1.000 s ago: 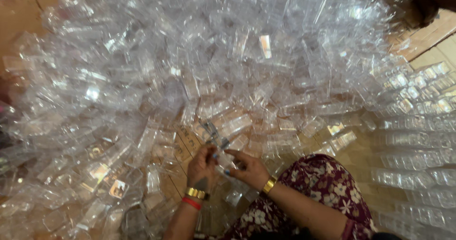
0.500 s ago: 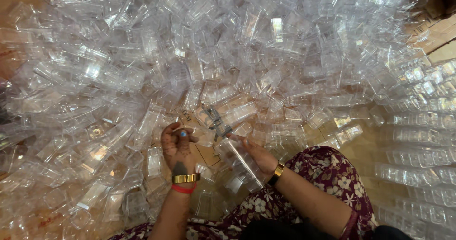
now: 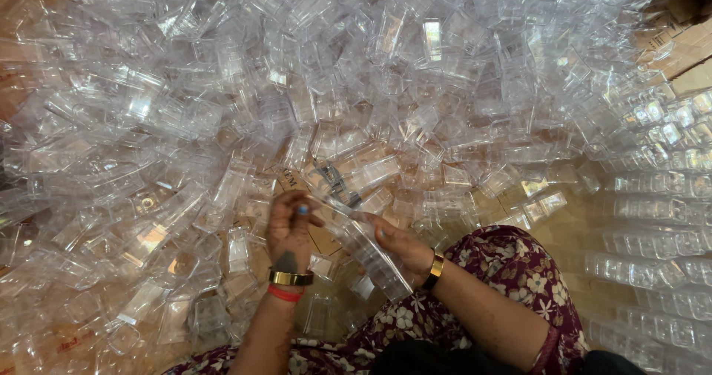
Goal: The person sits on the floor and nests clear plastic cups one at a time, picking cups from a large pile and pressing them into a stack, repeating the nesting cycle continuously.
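- Clear plastic was what both hands were closed on: a stack of nested transparent trays [image 3: 363,245] was held slantwise between them, just above the lap.
- The left hand [image 3: 288,227] was curled shut on the stack's upper end, fingers bent over its edge, a painted nail showing on one finger.
- The right hand [image 3: 397,245] was clamped along the stack's lower side, thumb pressed on top, the far end of the stack jutting down past the wrist.
- A gold bangle [image 3: 291,277] and a red thread band [image 3: 284,294] were worn on the left wrist; a second gold bangle [image 3: 434,269] was worn on the right wrist.
- A maroon floral garment [image 3: 512,271] was seen covering the knee just beside the right forearm.
- A large loose heap of clear plastic trays [image 3: 334,86] was spread on the floor all around and beyond the hands.
- Neater rows of stacked trays [image 3: 660,197] were laid at the right edge, well apart from the hands.
- Brown cardboard [image 3: 682,56] was visible at the upper right corner.
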`<state>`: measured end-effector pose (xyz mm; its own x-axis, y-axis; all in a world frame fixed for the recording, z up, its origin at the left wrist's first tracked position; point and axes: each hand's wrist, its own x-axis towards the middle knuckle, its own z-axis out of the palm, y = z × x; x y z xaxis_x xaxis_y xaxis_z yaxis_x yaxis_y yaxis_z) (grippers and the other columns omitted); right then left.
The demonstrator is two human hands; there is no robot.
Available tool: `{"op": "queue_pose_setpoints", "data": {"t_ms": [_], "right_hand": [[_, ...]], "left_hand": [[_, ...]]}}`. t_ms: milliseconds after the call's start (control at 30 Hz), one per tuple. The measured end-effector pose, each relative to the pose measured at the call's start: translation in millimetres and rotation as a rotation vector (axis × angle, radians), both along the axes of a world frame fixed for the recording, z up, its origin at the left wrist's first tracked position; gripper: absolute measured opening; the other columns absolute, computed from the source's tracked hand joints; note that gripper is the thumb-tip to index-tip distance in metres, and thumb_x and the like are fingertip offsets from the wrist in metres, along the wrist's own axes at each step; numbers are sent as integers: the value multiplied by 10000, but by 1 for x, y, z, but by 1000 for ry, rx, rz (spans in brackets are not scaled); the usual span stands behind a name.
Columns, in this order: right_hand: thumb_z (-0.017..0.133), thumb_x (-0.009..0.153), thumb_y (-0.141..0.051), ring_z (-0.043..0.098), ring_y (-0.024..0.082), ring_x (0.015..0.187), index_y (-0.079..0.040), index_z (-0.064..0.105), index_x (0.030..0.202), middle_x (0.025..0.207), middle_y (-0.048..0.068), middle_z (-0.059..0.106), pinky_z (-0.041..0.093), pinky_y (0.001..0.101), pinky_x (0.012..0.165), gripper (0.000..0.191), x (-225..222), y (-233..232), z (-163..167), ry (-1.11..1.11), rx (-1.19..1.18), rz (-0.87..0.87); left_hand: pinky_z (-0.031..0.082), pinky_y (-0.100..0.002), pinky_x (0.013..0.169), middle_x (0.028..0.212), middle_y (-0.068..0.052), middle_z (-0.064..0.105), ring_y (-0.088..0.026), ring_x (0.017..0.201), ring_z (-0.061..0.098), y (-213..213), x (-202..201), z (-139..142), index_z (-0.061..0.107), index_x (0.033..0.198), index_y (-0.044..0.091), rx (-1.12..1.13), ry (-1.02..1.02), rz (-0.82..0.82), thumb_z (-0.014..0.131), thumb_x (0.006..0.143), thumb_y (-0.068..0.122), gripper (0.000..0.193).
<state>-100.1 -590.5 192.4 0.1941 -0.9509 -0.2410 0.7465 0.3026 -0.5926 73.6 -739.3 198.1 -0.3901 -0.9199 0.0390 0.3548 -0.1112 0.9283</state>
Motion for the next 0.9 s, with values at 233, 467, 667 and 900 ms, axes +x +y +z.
{"op": "queue_pose_setpoints", "data": {"t_ms": [233,467,667,900], "right_hand": [[672,923,-536,613,282,1233,-194,151,1663,1530,112,454,628,440,859,967,2,1,-3,-119,-8,-13],[678,906,-535,646,326,1199,-224,143,1654,1553,83,453,644,433,795,971,1,-1,-7,-199,-9,-35],[653,1039,-449,721,341,928,-307,172,1657,1258,235,624,637,425,705,796,-7,3,2,-186,-89,-46],[630,980,-518,725,278,932,-259,347,1523,1208,168,670,643,389,718,665,10,16,-12,-336,35,-191]], "left_hand": [[569,-276,771,977,-62,735,-126,839,665,14,-3,2,651,1202,26,54,-83,-423,617,1011,87,203],[569,-311,901,1039,-73,748,-148,981,690,12,0,4,672,1164,24,88,-70,-417,650,1001,108,185],[532,-301,977,1090,-30,727,-133,1051,670,25,-13,7,670,1140,66,41,-113,-172,652,997,223,213],[550,-317,871,1044,-67,736,-175,955,701,18,12,-13,678,1124,57,-277,-568,-70,616,998,149,168]]}}
